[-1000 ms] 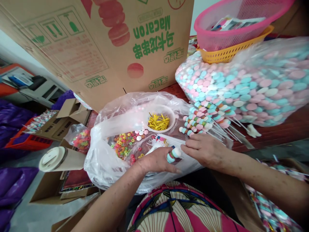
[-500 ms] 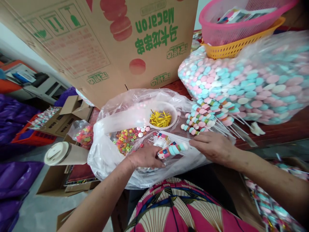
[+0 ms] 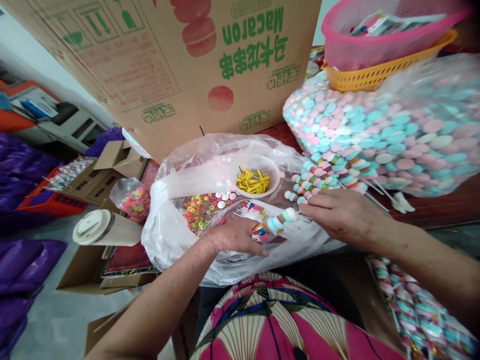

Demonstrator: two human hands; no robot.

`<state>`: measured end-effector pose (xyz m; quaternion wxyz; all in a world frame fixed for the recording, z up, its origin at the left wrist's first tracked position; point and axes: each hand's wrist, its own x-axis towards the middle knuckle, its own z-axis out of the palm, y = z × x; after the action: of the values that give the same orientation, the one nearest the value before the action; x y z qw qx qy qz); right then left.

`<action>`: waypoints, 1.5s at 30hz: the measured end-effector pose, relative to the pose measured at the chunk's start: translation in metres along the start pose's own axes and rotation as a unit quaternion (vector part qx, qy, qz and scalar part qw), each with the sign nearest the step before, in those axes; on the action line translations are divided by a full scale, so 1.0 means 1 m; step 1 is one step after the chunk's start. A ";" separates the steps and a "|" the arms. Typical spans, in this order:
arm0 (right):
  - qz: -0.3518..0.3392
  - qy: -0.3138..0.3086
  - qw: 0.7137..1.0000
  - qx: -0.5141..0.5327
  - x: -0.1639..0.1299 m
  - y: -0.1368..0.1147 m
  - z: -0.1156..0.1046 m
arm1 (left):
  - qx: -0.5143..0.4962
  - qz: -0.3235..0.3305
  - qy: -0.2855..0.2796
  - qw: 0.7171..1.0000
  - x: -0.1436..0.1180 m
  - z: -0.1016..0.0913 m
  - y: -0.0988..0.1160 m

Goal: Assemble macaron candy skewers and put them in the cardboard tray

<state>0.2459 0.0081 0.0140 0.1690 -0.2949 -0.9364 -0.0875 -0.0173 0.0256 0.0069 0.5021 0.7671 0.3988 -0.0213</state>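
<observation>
My left hand (image 3: 238,236) grips the lower end of a small printed wrapper (image 3: 258,232). A candy skewer (image 3: 277,222) of pale blue discs shows inside the wrapper, tilted up to the right, with a white end. Close to that end is my right hand (image 3: 337,212), its fingers pressed together; what they hold, if anything, is hidden. Just beyond the right fingers lies a pile of candy skewers (image 3: 318,177) in pink, blue and brown. Under both hands, white sticks and printed wrappers (image 3: 253,210) rest on a clear plastic bag (image 3: 165,250).
Gold twist ties (image 3: 253,181) fill a white bowl (image 3: 276,175) beside loose coloured candy rings (image 3: 198,212). A big bag of candy discs (image 3: 393,125) sits at right under stacked baskets (image 3: 360,77). A tall carton (image 3: 195,85) stands behind. At left is a lidded paper cup (image 3: 108,227).
Both hands have shifted slightly away from my body, with the wrapped skewer still in the left. The right hand now covers more of the sticks. The whole view has moved a little.
</observation>
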 end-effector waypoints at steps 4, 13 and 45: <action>-0.036 0.032 0.998 -0.026 -0.002 -0.007 0.001 | -0.097 -0.037 -0.054 0.993 0.002 -0.002 0.005; -0.020 -0.078 0.997 0.006 0.003 0.008 -0.015 | 0.037 -0.007 -0.011 0.999 0.006 0.002 0.020; 0.026 -0.138 0.969 0.201 0.028 -0.039 0.049 | -0.044 0.026 0.091 0.995 0.024 0.030 0.010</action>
<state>0.1890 0.0038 -0.0234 0.0963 -0.2883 -0.9410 0.1489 0.0167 0.0143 -0.0113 0.4977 0.7530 0.4230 0.0794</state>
